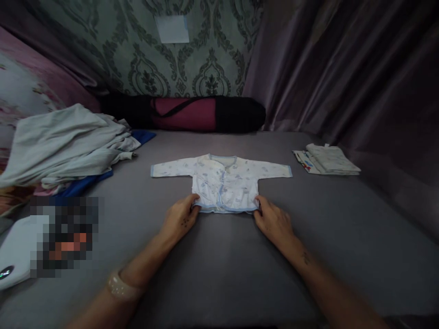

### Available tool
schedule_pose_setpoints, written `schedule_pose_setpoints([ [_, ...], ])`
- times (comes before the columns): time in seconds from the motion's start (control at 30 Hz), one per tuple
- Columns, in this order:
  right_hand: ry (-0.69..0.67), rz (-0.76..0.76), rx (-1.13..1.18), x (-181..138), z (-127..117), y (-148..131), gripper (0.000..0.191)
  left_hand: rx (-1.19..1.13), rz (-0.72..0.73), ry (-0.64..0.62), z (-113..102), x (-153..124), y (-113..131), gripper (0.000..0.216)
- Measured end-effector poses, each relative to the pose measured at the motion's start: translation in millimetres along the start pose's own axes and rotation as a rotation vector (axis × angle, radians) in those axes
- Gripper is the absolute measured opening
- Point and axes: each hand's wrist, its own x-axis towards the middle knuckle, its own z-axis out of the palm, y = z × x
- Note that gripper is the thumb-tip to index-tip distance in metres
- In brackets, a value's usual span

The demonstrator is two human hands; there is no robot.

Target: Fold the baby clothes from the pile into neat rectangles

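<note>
A small white baby shirt (224, 183) with blue trim and a faint print lies flat on the grey sheet, its sleeves stretched out to both sides and its neckline facing away from me. My left hand (181, 217) pinches the bottom left corner of the hem between thumb and fingers. At the bottom right corner, my right hand (272, 218) grips the hem the same way. A pale bangle (121, 288) circles my left wrist.
A heap of light grey cloth (68, 141) with blue fabric beneath lies at left. Folded clothes (332, 160) rest at right. A black and maroon long bag (185, 113) lies along the patterned wall. A white device (24, 246) sits near left, beside a blurred-out patch.
</note>
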Motion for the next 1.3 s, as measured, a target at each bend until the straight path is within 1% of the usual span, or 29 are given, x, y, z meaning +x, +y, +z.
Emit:
schedule_pose_setpoints([
  [0.07,0.014,-0.017,0.026,-2,2,5,0.036,0.044,0.011,-0.024,-2,0,-1,0.032],
  [0.17,0.036,-0.053,0.074,-5,3,14,0.038,0.097,0.016,-0.074,-11,-2,-2,0.030],
  [0.3,0.032,-0.103,0.133,-6,1,21,0.039,0.100,0.053,-0.113,-22,-5,-2,0.030],
  [0.43,0.022,-0.139,0.132,-6,2,24,0.039,0.109,0.088,-0.141,-26,-6,-5,0.030],
  [0.6,-0.003,-0.157,0.120,-8,4,32,0.037,0.120,0.119,-0.180,-31,-7,-6,0.029],
  [0.73,-0.026,-0.145,0.133,-7,0,35,0.038,0.143,0.121,-0.200,-35,-8,-7,0.028],
  [0.8,-0.037,-0.140,0.169,-6,-3,34,0.039,0.158,0.139,-0.200,-35,-8,-7,0.029],
  [0.9,-0.048,-0.103,0.251,-10,-7,32,0.037,0.172,0.207,-0.156,-36,-9,-7,0.028],
  [1.03,-0.076,-0.069,0.351,-23,-9,30,0.043,0.186,0.281,-0.097,-37,-10,-5,0.025],
  [1.13,-0.055,-0.089,0.375,-36,-9,28,0.035,0.181,0.316,-0.095,-38,-8,-1,0.026],
  [1.2,-0.046,-0.090,0.367,-43,-10,26,0.028,0.177,0.342,-0.124,-38,-7,1,0.028],
  [1.3,-0.076,-0.088,0.338,-49,-17,21,0.022,0.190,0.371,-0.156,-39,-6,3,0.029],
])
